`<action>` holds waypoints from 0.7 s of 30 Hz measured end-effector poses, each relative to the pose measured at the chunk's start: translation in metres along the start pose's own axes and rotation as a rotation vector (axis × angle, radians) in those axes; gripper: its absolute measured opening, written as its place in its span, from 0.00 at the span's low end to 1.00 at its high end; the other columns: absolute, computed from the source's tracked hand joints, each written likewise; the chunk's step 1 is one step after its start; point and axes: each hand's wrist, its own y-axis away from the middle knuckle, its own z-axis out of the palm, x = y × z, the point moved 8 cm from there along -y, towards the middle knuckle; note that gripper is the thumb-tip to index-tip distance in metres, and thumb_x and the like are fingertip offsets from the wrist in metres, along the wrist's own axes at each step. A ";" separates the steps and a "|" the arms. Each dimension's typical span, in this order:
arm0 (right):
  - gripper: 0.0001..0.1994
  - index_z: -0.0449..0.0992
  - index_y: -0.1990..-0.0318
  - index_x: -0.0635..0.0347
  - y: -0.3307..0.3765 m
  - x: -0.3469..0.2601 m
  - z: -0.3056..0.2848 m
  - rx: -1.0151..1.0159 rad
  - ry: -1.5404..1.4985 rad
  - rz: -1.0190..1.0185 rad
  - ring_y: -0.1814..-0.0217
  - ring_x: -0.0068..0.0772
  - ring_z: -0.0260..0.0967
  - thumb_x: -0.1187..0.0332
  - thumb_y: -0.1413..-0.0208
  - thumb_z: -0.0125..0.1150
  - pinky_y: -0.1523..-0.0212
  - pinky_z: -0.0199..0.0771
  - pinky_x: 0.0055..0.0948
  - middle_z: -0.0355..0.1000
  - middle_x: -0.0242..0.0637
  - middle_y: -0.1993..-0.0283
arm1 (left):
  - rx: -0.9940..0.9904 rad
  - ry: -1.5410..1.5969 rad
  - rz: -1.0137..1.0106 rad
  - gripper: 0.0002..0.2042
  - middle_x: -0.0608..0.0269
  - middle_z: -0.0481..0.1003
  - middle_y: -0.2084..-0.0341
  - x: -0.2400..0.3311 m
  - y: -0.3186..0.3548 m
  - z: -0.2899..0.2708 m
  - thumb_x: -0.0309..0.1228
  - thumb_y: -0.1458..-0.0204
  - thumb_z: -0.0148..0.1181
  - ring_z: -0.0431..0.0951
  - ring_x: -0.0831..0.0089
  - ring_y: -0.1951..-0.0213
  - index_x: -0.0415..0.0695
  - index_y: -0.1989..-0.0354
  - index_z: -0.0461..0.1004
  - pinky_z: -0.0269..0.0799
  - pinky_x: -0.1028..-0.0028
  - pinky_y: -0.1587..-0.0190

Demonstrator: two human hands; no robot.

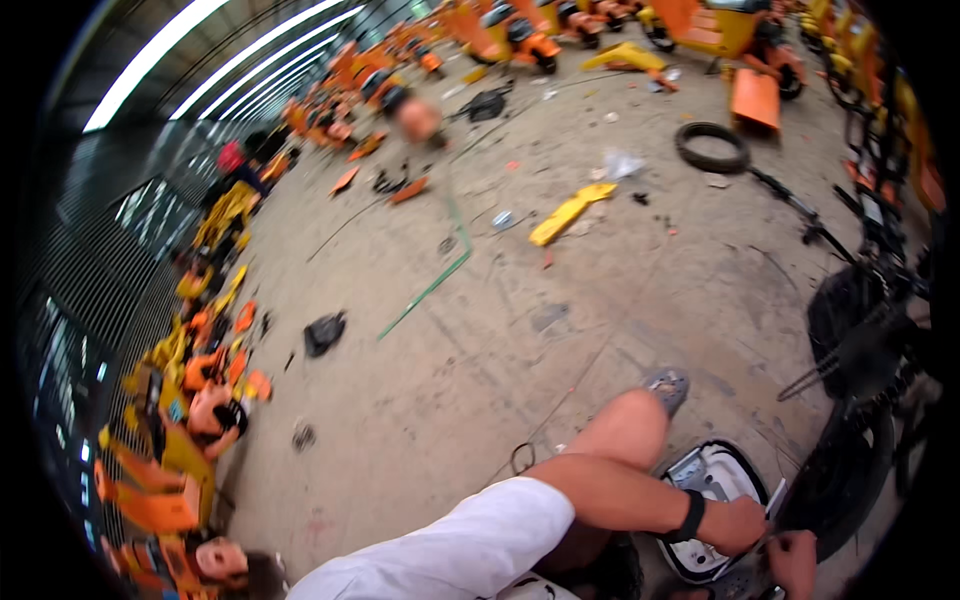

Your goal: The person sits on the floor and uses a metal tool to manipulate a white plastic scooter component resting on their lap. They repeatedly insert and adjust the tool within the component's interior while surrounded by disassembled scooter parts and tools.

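Note:
My left hand point(738, 525), with a black band on its wrist, is closed in a fist above a white tray-like shell point(706, 560) with a dark rim. What it grips is too small to make out. Just right of it and nearer to me, my right hand point(793, 562) has its fingers curled together, and anything in them is hidden. A thin pale strip point(776, 498) stands up beside the left fist. Close by on the right is a black tyre point(850, 485) of a dark vehicle frame.
Ahead on the concrete floor lie a yellow panel point(570, 214), a loose tyre point(712, 147), a green strip point(430, 290) and a black bag point(324, 334). Orange and yellow scooters point(520, 35) line the back. Body parts of scooters point(160, 490) pile up along the left.

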 end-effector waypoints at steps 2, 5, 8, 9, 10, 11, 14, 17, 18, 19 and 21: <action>0.16 0.77 0.49 0.59 -0.012 -0.008 -0.024 0.174 -0.087 -0.072 0.66 0.34 0.72 0.61 0.40 0.58 0.60 0.72 0.35 0.77 0.48 0.64 | -0.110 -0.091 0.059 0.10 0.57 0.78 0.79 0.000 -0.007 0.007 0.37 0.63 0.66 0.80 0.56 0.73 0.43 0.79 0.79 0.73 0.60 0.70; 0.19 0.72 0.43 0.59 -0.018 -0.007 -0.031 0.356 -0.212 -0.182 0.66 0.33 0.71 0.63 0.40 0.59 0.61 0.72 0.34 0.76 0.45 0.65 | -0.219 -0.056 0.196 0.09 0.52 0.79 0.76 0.012 0.000 0.015 0.32 0.67 0.63 0.81 0.54 0.71 0.42 0.77 0.81 0.72 0.58 0.72; 0.25 0.67 0.38 0.59 -0.027 0.000 -0.007 0.197 -0.141 -0.142 0.68 0.32 0.67 0.64 0.41 0.62 0.60 0.71 0.32 0.72 0.41 0.68 | -0.185 -0.061 0.258 0.08 0.52 0.80 0.76 0.020 -0.001 0.015 0.32 0.64 0.62 0.81 0.54 0.70 0.42 0.77 0.81 0.73 0.58 0.71; 0.21 0.73 0.43 0.63 -0.025 -0.005 -0.010 0.238 -0.054 -0.204 0.67 0.34 0.70 0.64 0.42 0.63 0.61 0.71 0.33 0.73 0.44 0.68 | -0.179 -0.065 0.277 0.07 0.52 0.80 0.76 0.021 -0.001 0.017 0.32 0.64 0.62 0.81 0.54 0.70 0.42 0.77 0.81 0.73 0.58 0.71; 0.16 0.77 0.60 0.62 -0.020 -0.009 -0.019 0.423 -0.095 -0.222 0.71 0.38 0.73 0.59 0.50 0.65 0.65 0.73 0.35 0.74 0.44 0.74 | -0.171 -0.069 0.297 0.07 0.52 0.80 0.76 0.022 -0.003 0.021 0.32 0.63 0.61 0.81 0.54 0.69 0.42 0.77 0.81 0.74 0.58 0.70; 0.17 0.82 0.77 0.62 -0.011 -0.013 -0.032 0.607 -0.138 -0.242 0.75 0.42 0.77 0.55 0.57 0.68 0.70 0.74 0.37 0.75 0.45 0.80 | -0.163 -0.076 0.316 0.07 0.52 0.80 0.76 0.023 -0.005 0.025 0.31 0.62 0.61 0.81 0.54 0.69 0.42 0.77 0.81 0.74 0.58 0.70; 0.17 0.78 0.52 0.67 -0.023 -0.021 -0.009 0.040 0.056 -0.106 0.64 0.41 0.76 0.63 0.44 0.62 0.61 0.72 0.36 0.76 0.51 0.66 | -0.122 -0.103 0.350 0.07 0.53 0.80 0.76 0.020 -0.010 0.035 0.31 0.60 0.60 0.81 0.54 0.69 0.42 0.77 0.81 0.75 0.58 0.68; 0.14 0.79 0.60 0.70 -0.016 -0.034 -0.007 -0.080 0.071 -0.111 0.61 0.48 0.78 0.64 0.44 0.61 0.60 0.73 0.37 0.77 0.57 0.64 | -0.035 -0.168 0.356 0.06 0.54 0.80 0.76 0.014 -0.010 0.032 0.31 0.59 0.60 0.81 0.56 0.69 0.43 0.77 0.81 0.74 0.58 0.69; 0.14 0.79 0.60 0.71 -0.014 -0.037 -0.001 -0.156 0.058 -0.111 0.61 0.50 0.78 0.66 0.45 0.59 0.61 0.73 0.38 0.75 0.60 0.64 | -0.056 -0.161 0.356 0.06 0.54 0.80 0.76 0.011 -0.009 0.031 0.31 0.58 0.60 0.81 0.56 0.69 0.44 0.77 0.81 0.74 0.58 0.70; 0.13 0.78 0.62 0.71 -0.014 -0.044 0.007 -0.212 0.121 -0.187 0.64 0.46 0.79 0.66 0.46 0.59 0.63 0.72 0.38 0.74 0.61 0.68 | -0.075 -0.154 0.353 0.06 0.55 0.80 0.76 0.009 -0.008 0.028 0.31 0.58 0.60 0.81 0.56 0.69 0.44 0.77 0.82 0.74 0.58 0.70; 0.13 0.78 0.64 0.72 -0.014 -0.042 0.013 -0.239 0.107 -0.176 0.70 0.40 0.77 0.66 0.46 0.59 0.66 0.71 0.39 0.74 0.59 0.72 | -0.136 -0.122 0.358 0.06 0.55 0.80 0.76 0.007 -0.005 0.021 0.31 0.58 0.60 0.81 0.56 0.70 0.45 0.77 0.82 0.73 0.59 0.71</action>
